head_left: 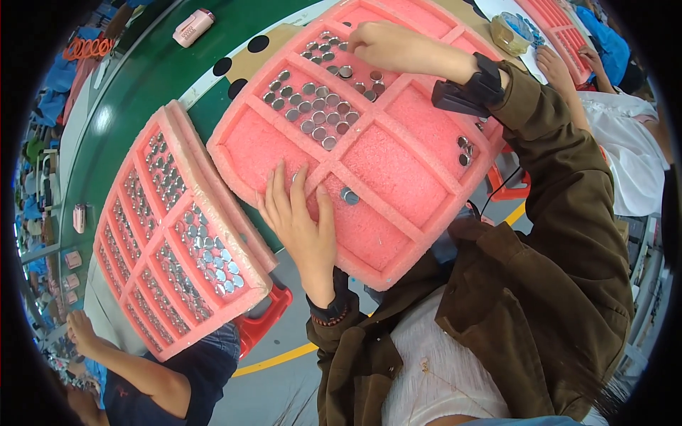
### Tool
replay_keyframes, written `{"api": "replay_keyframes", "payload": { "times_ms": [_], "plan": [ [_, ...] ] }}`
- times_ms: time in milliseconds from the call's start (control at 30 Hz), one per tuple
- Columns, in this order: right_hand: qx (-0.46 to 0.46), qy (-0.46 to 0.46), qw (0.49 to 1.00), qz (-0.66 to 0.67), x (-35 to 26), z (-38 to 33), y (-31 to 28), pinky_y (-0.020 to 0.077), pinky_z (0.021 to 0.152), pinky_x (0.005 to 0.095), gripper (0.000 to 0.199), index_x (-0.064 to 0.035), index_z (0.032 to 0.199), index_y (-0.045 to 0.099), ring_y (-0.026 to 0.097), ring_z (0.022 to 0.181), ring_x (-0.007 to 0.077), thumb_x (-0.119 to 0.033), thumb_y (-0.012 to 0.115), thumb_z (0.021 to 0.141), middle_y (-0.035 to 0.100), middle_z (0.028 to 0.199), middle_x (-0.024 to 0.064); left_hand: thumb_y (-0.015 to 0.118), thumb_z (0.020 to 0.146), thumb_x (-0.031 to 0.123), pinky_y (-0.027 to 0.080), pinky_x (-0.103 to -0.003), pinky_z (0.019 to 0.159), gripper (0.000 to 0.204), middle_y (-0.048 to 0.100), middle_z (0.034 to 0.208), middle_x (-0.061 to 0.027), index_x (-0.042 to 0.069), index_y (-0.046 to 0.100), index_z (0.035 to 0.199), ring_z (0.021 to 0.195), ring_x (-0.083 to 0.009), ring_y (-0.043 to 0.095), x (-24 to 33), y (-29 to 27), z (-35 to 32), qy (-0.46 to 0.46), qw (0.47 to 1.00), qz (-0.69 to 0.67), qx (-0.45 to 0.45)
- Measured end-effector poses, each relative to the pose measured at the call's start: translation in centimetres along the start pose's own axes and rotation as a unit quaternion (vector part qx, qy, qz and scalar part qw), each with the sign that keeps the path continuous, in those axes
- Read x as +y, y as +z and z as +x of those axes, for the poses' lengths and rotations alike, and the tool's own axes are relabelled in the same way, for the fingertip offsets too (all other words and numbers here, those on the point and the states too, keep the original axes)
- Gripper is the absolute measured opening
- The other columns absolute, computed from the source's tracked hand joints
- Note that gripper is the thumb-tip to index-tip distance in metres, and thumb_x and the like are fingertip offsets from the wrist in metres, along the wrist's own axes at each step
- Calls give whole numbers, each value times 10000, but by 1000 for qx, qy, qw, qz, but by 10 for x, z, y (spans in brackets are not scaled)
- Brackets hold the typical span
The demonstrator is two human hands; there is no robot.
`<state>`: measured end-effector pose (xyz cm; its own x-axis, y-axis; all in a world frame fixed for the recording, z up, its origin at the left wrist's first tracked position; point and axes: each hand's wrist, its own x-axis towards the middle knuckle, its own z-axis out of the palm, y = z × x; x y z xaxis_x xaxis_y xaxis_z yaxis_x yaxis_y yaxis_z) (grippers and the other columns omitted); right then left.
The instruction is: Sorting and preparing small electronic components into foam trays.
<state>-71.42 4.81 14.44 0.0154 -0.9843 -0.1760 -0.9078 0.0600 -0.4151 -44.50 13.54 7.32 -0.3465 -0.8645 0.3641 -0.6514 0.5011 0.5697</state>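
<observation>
1. Left hand [302, 220] flat on the near part of the big pink foam tray [426, 174], fingers spread wide, holding nothing. Likely there to keep the tray from sliding off the lap.
2. Right hand [387, 46] far up on the same tray, fingers curled down among small round metal discs [316, 110]. Cannot tell if a disc is pinched, fingertips hidden.
3. Tray tipped up toward the body, near edge low, far edge on the green table [153, 78]. Easy to see into every box that way.
4. Tray cut into square boxes. Far left boxes hold many discs set side by side. Near boxes mostly bare, with one loose disc [349, 197] just beside the left hand and a few more at the right edge [465, 150].
5. Second pink tray [174, 234] to the left, also tipped, its boxes packed full of shiny discs. A red bin [266, 316] under its near corner.
6. Black device [465, 92] strapped on the right wrist, dark band on the left wrist.
7. Another person's arm [124, 355] near left, another person's hand [558, 64] far right by a third pink tray [561, 25] and a small clear tub [511, 32].
8. Small pink box [193, 27] far left on the table.
</observation>
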Motion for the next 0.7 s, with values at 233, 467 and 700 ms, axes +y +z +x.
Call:
{"api": "replay_keyframes", "payload": {
  "times_ms": [233,467,700],
  "plan": [
    [4,-65,997,-50,3,-2,15,518,663,353,217,25,984,618,640,827,254,-115,515,853,622,952,186,564,851,154,204,-497,1077,350,442,1358,-149,71,568,1191,1264,-325,389,-2,-2,-1,1,1000,13,-2],
    [42,-70,997,14,-1,6,22,504,631,345,172,23,896,631,634,722,255,-123,623,807,623,901,166,563,850,151,205,-494,1078,336,445,1356,-143,70,571,1176,1265,-323,388,-2,0,-2,3,1000,11,4],
    [134,-187,973,23,-20,18,20,500,641,363,142,9,857,649,626,705,270,-115,632,791,603,856,126,566,847,147,209,-491,1079,329,451,1352,-142,69,572,1166,1267,-322,387,-3,-2,-2,5,1000,12,6]
  ]
}}
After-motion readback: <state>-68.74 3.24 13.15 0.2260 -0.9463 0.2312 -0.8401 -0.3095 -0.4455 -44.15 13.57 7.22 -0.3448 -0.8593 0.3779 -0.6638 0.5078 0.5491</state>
